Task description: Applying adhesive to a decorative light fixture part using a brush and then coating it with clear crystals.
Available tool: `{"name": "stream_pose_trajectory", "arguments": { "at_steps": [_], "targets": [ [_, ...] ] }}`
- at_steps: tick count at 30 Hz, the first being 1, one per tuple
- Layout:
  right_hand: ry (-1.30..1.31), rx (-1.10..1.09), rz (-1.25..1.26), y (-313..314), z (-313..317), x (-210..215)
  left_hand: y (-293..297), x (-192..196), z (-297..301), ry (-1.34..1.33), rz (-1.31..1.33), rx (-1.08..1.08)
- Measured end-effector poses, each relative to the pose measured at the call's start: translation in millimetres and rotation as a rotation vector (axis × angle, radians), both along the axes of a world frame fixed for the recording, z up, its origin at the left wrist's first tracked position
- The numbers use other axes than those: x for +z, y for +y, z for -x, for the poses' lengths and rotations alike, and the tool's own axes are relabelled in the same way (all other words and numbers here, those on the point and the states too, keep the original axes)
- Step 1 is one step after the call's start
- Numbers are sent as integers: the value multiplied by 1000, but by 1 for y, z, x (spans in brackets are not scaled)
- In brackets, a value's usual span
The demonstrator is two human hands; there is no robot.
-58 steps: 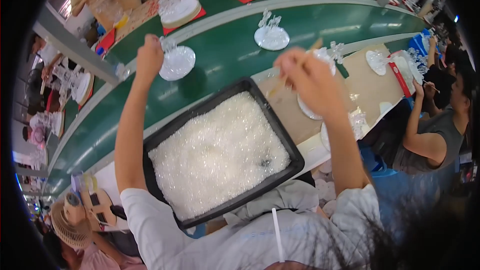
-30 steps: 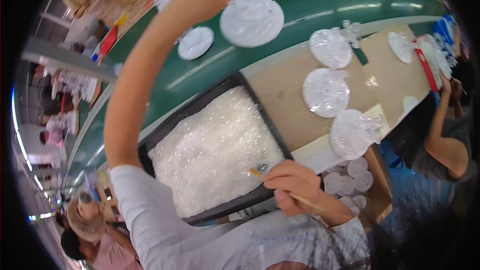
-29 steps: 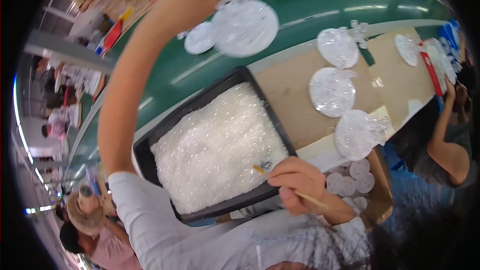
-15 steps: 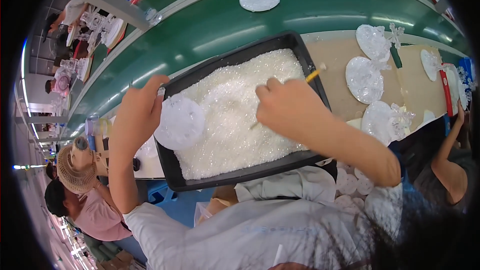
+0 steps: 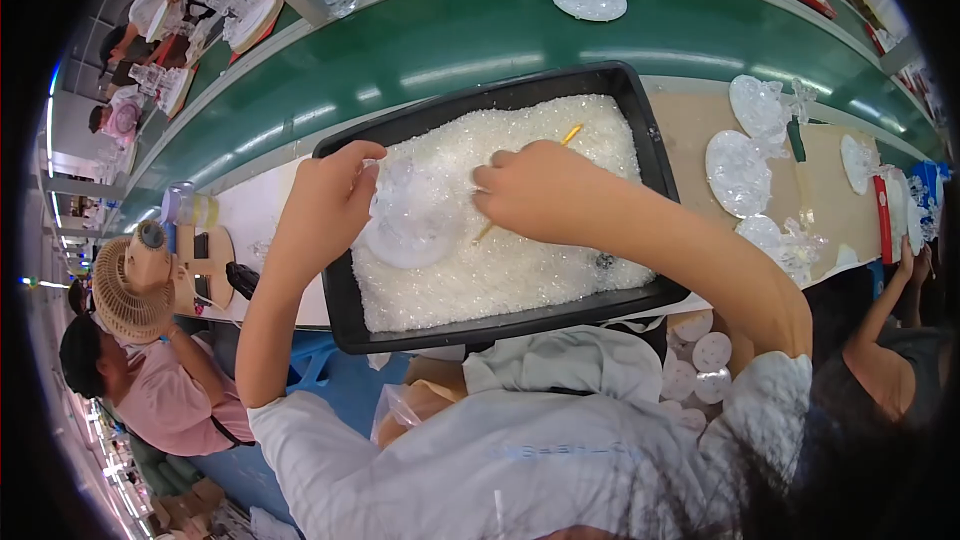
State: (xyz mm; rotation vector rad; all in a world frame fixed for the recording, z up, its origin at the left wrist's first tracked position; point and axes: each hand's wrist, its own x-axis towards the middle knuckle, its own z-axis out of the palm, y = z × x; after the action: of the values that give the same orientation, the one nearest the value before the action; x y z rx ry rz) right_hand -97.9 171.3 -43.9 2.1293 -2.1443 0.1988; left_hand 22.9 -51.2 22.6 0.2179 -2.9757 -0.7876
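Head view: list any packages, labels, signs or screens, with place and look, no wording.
Clear plastic bag: below the black tray, crumpled, tan contents.
Faint printed mark: on the white shirt, pale blue strip.
No signs or screens show.

The right hand (image 5: 545,190) hides most of the yellow stick (image 5: 570,134) it holds.

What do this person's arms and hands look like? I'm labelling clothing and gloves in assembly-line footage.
Both the left hand and the right hand are bare: no gloves, and no rings, watch or bracelet visible. The forearms are uncovered down to the elbows. The person wears a white short-sleeved top, its sleeves ending at the upper arms. No markings show on the arms.
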Motion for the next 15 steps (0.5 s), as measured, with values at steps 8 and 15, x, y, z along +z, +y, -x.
{"name": "stream_pose_trajectory", "arguments": {
  "at_steps": [8, 15],
  "targets": [
    [-3, -124, -538, 29, -16, 15, -2, -15, -22, -71, -144, 50],
    [-157, 53, -259, 26, -24, 24, 8, 10, -38, -63, -37, 0]
  ]
}}
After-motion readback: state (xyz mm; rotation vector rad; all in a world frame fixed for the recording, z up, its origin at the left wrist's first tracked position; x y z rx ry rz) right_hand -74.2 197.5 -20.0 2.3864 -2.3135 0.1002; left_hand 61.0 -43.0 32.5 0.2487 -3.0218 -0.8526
